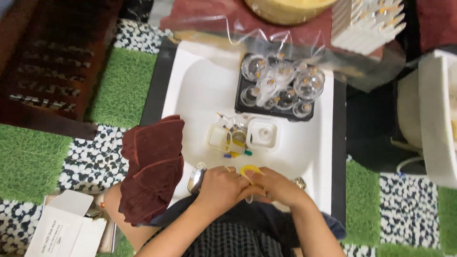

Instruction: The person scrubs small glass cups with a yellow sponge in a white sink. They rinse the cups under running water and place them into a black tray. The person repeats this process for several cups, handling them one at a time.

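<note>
My left hand [220,185] and my right hand [276,186] meet at the near edge of a white tray-like table [200,90]. Together they pinch a small yellow ring-shaped piece [251,169] between the fingers. Just left of my left hand lies a shiny silver object [195,177]. Beyond my hands sit small white plastic housings [261,133] and tiny coloured parts [236,153]. Further back, a black tray [241,90] holds several clear glass bulbs [308,84].
A dark red cloth [153,166] hangs over the table's left edge. A white cardboard box [62,228] lies at the lower left on green turf and pebble-pattern mats. A clear plastic sheet [285,40], a yellow basket [285,9] and a white rack [366,26] sit at the back.
</note>
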